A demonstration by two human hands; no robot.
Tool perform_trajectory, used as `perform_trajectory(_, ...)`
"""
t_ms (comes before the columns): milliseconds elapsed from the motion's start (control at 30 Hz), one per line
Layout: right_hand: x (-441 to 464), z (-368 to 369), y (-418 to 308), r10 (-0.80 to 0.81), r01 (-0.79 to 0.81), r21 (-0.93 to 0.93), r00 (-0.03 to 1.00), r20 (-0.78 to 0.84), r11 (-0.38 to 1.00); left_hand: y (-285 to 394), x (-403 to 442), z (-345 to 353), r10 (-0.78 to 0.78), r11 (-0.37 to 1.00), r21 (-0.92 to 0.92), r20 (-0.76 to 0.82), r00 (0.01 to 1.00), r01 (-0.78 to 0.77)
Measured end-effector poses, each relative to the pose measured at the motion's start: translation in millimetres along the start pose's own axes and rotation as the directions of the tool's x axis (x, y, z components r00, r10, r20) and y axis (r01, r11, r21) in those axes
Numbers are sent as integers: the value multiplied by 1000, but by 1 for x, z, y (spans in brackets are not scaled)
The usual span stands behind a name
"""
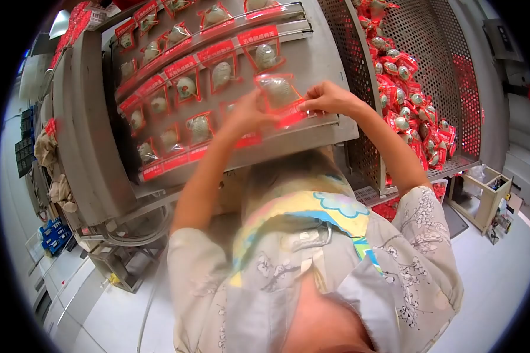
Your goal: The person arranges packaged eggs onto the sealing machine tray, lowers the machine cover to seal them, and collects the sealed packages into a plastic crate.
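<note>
A clear packet with red printed edges and a pale round item inside (278,91) lies between my hands at the right front of the metal machine bed. My right hand (331,99) pinches its lower right corner, fingers closed. My left hand (250,115) is at the packet's left side, smeared by motion, so its fingers and grip cannot be made out. Similar packets are laid in rows on the bed, such as one (222,73) behind my left hand and another (200,127) to its left. A packet (265,56) lies just beyond the one between my hands.
A perforated metal bin (459,76) on the right holds many filled red packets (415,106). Metal bars (218,44) cross the bed between packet rows. A grey machine frame (88,117) borders the left side. Blue trays (54,235) are on the far left.
</note>
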State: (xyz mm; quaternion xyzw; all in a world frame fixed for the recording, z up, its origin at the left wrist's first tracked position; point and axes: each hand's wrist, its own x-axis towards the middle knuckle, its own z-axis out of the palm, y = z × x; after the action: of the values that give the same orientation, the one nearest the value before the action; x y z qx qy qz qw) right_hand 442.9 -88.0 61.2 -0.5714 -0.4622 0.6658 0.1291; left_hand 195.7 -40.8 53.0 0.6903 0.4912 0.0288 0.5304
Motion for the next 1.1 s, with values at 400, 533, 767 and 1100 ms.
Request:
perform_trajectory(400,37,-9,17,121,-171,581,985,124,796,32,5,7,0,892,445,-183,983,83)
perform_trajectory(533,38,-18,17,172,-285,598,956,239,749,25,9,5,-23,917,391,-142,990,77)
perform_trajectory(767,42,-17,18,152,-259,554,961,231,792,24,7,3,-48,927,363,-137,989,95)
perform_trajectory(1100,38,18,26,-381,198,-458,855,-351,867,22,10,21,20,721,679,-222,975,140)
